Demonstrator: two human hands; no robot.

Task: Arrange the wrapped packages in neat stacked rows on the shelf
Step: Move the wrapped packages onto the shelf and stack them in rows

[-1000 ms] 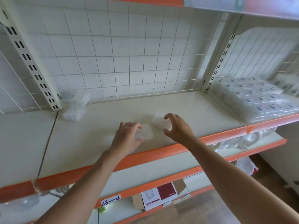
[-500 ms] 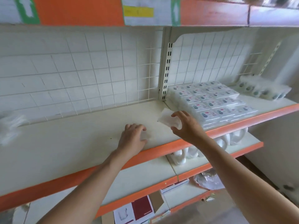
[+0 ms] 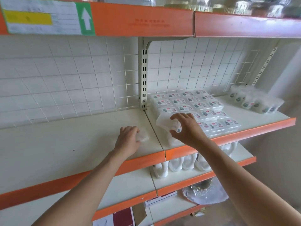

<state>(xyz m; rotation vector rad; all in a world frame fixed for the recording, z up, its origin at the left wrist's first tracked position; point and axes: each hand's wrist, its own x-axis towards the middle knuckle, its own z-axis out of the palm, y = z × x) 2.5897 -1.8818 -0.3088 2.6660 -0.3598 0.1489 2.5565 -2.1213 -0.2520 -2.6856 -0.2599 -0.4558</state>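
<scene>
My left hand (image 3: pixel 128 139) grips a small clear-wrapped package (image 3: pixel 143 136) that lies on the cream shelf (image 3: pixel 65 144), near the seam between two shelf boards. My right hand (image 3: pixel 185 129) holds another white wrapped package (image 3: pixel 162 122) lifted just above the shelf, at the front left corner of the stacked rows of wrapped packages (image 3: pixel 195 105). Those rows lie flat, several deep and several wide, with red and grey labels facing up.
A second group of wrapped packages (image 3: pixel 254 100) stands at the back right of the shelf. A slotted upright post (image 3: pixel 144 79) and a wire grid back the shelf. White jugs (image 3: pixel 175 163) stand on the shelf below, with boxes and a plastic bag (image 3: pixel 205 193) lower down.
My view has swung to the right. Both hands moved right along the shelf with their packages, and the right hand's package now hangs by the stacked rows.
</scene>
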